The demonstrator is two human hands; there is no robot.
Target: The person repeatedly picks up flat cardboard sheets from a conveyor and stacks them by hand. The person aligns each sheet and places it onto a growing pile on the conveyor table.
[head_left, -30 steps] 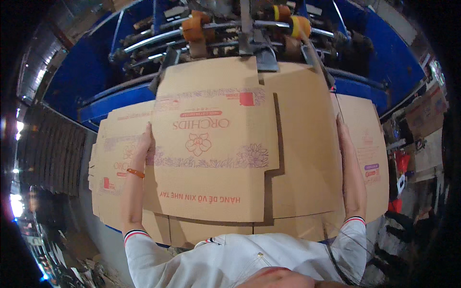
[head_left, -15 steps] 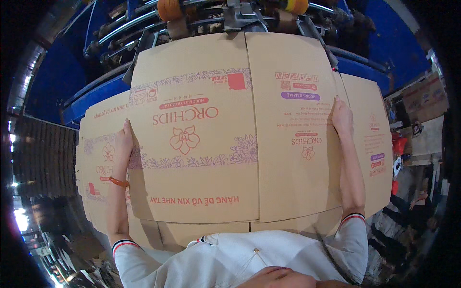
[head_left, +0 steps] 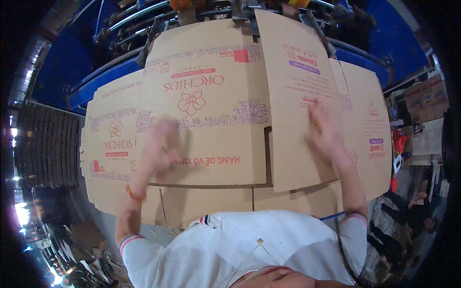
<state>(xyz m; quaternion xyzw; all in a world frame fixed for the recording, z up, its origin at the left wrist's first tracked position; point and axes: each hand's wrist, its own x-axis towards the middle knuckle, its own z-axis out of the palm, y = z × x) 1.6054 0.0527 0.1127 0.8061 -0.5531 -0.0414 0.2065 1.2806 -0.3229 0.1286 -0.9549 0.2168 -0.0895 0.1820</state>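
A large flat brown cardboard box blank [head_left: 211, 105] with red flower prints lies on a stack of the same blanks [head_left: 365, 144] in front of me. My left hand [head_left: 161, 146], blurred, is spread flat on the top blank's left half. My right hand [head_left: 326, 132], also blurred, lies with fingers apart on the folded right panel [head_left: 297, 86]. Neither hand grips anything. An orange band sits on my left wrist.
A blue machine frame [head_left: 96, 81] with rollers and orange wheels [head_left: 182, 5] stands behind the stack. A dark pile of ribbed sheets [head_left: 43, 149] is at the left. Cardboard scraps [head_left: 86, 240] lie on the floor lower left; boxes [head_left: 425, 98] stand at the right.
Both hands have moved from the blank's outer edges inward onto its top face. The top blank has come closer and its right panel now lies over the stack.
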